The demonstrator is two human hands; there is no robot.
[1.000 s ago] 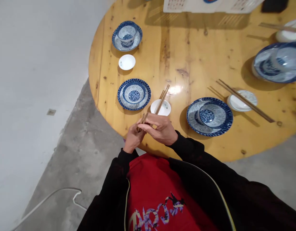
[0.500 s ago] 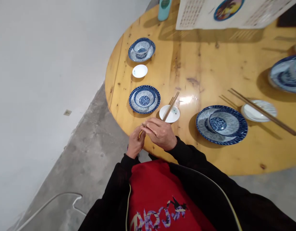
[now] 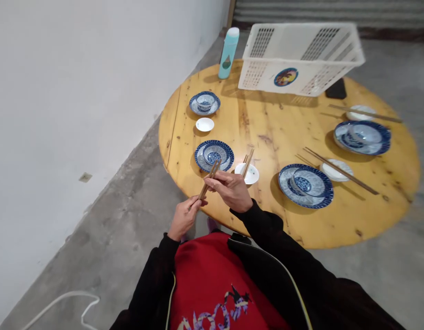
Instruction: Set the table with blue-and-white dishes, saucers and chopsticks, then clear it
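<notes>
Wooden chopsticks [image 3: 205, 188] slant up between my two hands, over the table's near left edge. My left hand [image 3: 185, 217] is closed on their lower end. Higher up, my right hand [image 3: 231, 189] pinches them between thumb and fingers. Just beyond my hands stands a blue-rimmed plate [image 3: 198, 156] with a patterned bowl [image 3: 214, 155] on it. A small white dish [image 3: 251, 176] sits behind my right hand, with another pair of chopsticks [image 3: 248, 164] resting across it.
More blue plates [image 3: 284, 190] with bowls stand around the round wooden table [image 3: 263, 119]. White dishes [image 3: 205, 124] lie beside them, two with chopsticks [image 3: 346, 173] across. At the back are a white plastic basket [image 3: 260, 73], a turquoise bottle [image 3: 229, 52] and a dark flat object [image 3: 337, 89].
My hands have drawn apart, and the chopsticks between them now show clearly, tips upward. The view has tilted up, bringing the whole basket and the table's far side into sight.
</notes>
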